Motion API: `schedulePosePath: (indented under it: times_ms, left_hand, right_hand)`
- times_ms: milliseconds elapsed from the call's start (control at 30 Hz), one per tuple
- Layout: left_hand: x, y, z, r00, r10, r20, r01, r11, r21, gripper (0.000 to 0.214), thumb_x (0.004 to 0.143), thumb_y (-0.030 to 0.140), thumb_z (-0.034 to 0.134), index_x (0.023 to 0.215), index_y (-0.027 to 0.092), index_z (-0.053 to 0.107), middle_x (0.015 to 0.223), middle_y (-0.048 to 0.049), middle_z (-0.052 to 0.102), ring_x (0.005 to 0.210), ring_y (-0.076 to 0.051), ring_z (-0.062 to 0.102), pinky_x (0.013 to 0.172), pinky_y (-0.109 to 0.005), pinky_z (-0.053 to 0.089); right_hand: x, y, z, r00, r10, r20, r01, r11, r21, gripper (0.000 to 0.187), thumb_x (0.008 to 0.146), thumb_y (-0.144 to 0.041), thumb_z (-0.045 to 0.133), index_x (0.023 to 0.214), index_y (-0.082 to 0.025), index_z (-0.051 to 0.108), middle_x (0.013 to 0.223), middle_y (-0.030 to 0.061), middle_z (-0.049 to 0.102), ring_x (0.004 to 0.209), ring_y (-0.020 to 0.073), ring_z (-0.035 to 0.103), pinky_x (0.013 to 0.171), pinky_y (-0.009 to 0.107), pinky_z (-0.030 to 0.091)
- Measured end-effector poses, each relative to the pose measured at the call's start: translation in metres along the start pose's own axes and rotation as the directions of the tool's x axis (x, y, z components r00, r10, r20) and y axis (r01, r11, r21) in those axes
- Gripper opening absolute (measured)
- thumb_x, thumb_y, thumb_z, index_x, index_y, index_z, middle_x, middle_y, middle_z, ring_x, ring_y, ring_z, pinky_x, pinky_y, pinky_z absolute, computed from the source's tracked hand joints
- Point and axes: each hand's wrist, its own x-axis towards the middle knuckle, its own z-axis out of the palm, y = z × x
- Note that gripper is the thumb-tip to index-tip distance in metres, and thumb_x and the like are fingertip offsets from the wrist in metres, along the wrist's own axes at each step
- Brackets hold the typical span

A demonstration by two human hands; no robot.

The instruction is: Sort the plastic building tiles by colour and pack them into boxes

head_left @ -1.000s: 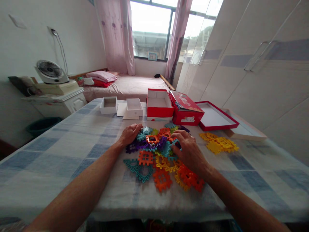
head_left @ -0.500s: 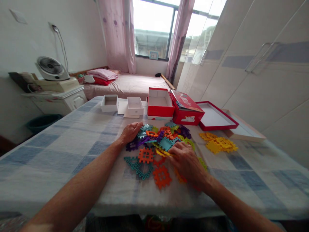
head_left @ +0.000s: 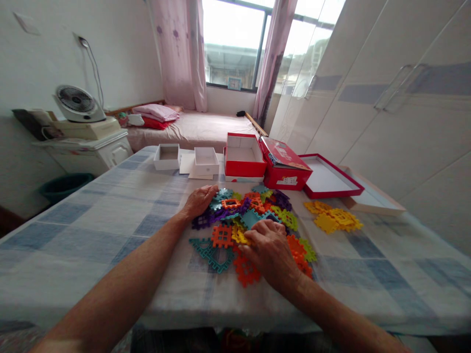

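A heap of toothed plastic building pieces in several colours lies on the table before me. My left hand (head_left: 200, 201) rests at the heap's left edge, fingers curled together beside a light blue piece (head_left: 222, 196); what is under them is hidden. Over the front right of the heap, my right hand (head_left: 271, 250) has its fingers bent, with the tips at a yellow piece (head_left: 240, 232). Below that hand an orange square piece (head_left: 246, 268) is partly covered. An orange window piece (head_left: 222, 236) and a teal triangular piece (head_left: 213, 255) lie to the left.
Several yellow pieces (head_left: 333, 217) lie apart at the right. Behind the heap stand two small white boxes (head_left: 206, 164), an open red box (head_left: 245, 168), a tilted red box (head_left: 287, 171) and a red-rimmed lid (head_left: 331, 176). A checked cloth (head_left: 91, 255) covers the table.
My right hand has moved left and toward me, uncovering orange and green pieces on the right. The yellow piece has shifted slightly left. My left hand stays in place.
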Motion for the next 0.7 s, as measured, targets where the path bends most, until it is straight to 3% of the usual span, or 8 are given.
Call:
schedulePosePath:
  times_ms: [167,300,367,433,500,600,700]
  left_hand:
    - [-0.001,0.000,0.000,1.000,-0.011,0.008,0.011,1.000,-0.004,0.063,0.089,0.057,0.019,0.094,0.016,0.067,0.088,-0.0070,0.070,0.083,-0.021,0.063,0.073,-0.027,0.046]
    - [-0.001,0.000,-0.001,1.000,-0.028,0.010,0.029,1.000,-0.009,0.064,0.088,0.058,0.020,0.095,0.016,0.067,0.089,-0.0077,0.070,0.083,-0.022,0.063,0.073,-0.027,0.046]
    - [0.000,-0.001,0.000,0.999,-0.032,0.010,0.032,0.999,-0.012,0.064,0.088,0.058,0.020,0.096,0.016,0.067,0.090,-0.0080,0.070,0.084,-0.022,0.063,0.073,-0.027,0.046]
    - [0.000,-0.002,0.000,0.999,-0.032,0.012,0.032,0.999,-0.015,0.064,0.088,0.059,0.021,0.097,0.016,0.067,0.091,-0.0079,0.070,0.084,-0.022,0.063,0.073,-0.028,0.046]
    - [0.000,-0.002,0.000,0.999,-0.032,0.012,0.032,0.999,-0.018,0.064,0.088,0.059,0.020,0.096,0.016,0.067,0.091,-0.0076,0.071,0.083,-0.022,0.064,0.074,-0.028,0.047]
    - [0.000,-0.003,0.000,1.000,-0.026,0.016,0.026,0.999,-0.024,0.064,0.087,0.060,0.020,0.095,0.017,0.067,0.090,-0.0072,0.071,0.082,-0.022,0.064,0.074,-0.028,0.047]
    - [0.001,-0.004,0.000,1.000,-0.019,0.021,0.019,0.999,-0.033,0.064,0.087,0.060,0.021,0.095,0.017,0.067,0.090,-0.0073,0.071,0.082,-0.022,0.063,0.075,-0.029,0.046]
  right_hand:
    - [0.002,-0.005,0.004,0.999,-0.033,-0.037,0.032,0.999,-0.035,0.013,0.084,-0.030,0.054,0.078,-0.022,0.062,0.084,0.0037,0.060,0.090,0.0206,0.050,0.088,0.042,0.028]
    - [0.008,0.004,-0.010,0.993,0.102,-0.058,-0.089,0.977,0.193,0.019,0.085,-0.032,0.050,0.074,-0.021,0.060,0.084,0.0039,0.060,0.089,0.0199,0.051,0.086,0.037,0.033]
    - [0.012,0.011,-0.022,0.978,0.206,-0.006,-0.189,0.907,0.375,0.024,0.086,-0.037,0.047,0.075,-0.020,0.059,0.084,0.0039,0.061,0.087,0.0189,0.053,0.080,0.033,0.038]
    - [0.015,0.021,-0.033,0.954,0.283,0.104,-0.292,0.783,0.549,0.030,0.086,-0.043,0.043,0.077,-0.019,0.059,0.083,0.0026,0.061,0.081,0.0172,0.055,0.071,0.028,0.041]
    - [0.016,0.038,-0.043,0.929,0.333,0.164,-0.358,0.686,0.634,0.034,0.086,-0.046,0.040,0.080,-0.019,0.059,0.079,0.0014,0.062,0.075,0.0158,0.056,0.066,0.025,0.042]
    - [0.012,0.080,-0.054,0.892,0.451,0.041,-0.397,0.735,0.549,0.033,0.084,-0.046,0.041,0.081,-0.018,0.059,0.076,0.0022,0.063,0.074,0.0163,0.057,0.065,0.025,0.041]
    - [0.002,0.137,-0.062,0.823,0.564,-0.073,-0.528,0.806,0.269,0.030,0.082,-0.043,0.042,0.081,-0.018,0.059,0.074,0.0045,0.063,0.068,0.0174,0.057,0.059,0.026,0.038]
